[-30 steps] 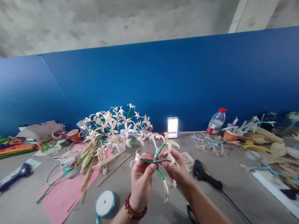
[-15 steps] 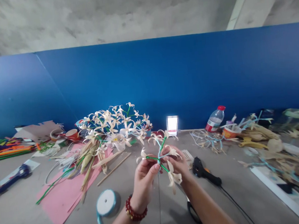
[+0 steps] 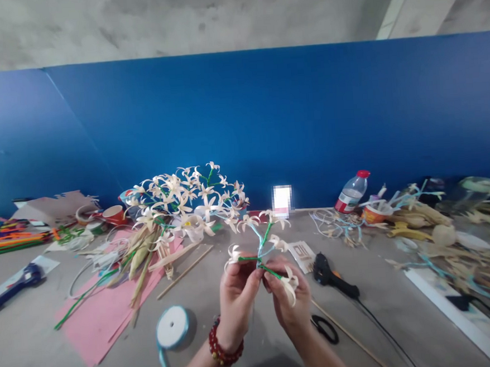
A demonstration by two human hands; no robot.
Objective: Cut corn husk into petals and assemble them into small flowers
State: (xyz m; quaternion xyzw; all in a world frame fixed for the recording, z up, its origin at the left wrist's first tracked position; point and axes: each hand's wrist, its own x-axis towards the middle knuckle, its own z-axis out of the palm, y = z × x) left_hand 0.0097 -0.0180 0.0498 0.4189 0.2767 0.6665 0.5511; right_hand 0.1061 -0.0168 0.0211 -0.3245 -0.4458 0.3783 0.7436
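Both my hands hold a small flower sprig [image 3: 262,244] with green and pale blue wire stems and cream petals, low in the middle of the view. My left hand [image 3: 235,300], with a red bead bracelet at the wrist, pinches the stems from the left. My right hand [image 3: 287,299] pinches the same junction from the right, with one cream flower lying over its fingers. A big bunch of matching cream flowers [image 3: 185,201] lies on the table behind.
A light blue ribbon roll [image 3: 172,329] stands left of my wrist on the grey table [image 3: 29,344]. Black scissors [image 3: 327,328], a thin stick and a black glue gun [image 3: 333,278] lie right. Pink paper [image 3: 99,316], a water bottle [image 3: 350,192] and husk scraps surround them.
My hands have come lower and closer to me with the sprig, which now stands more upright. The view has tilted, so the scissors show fully to the right.
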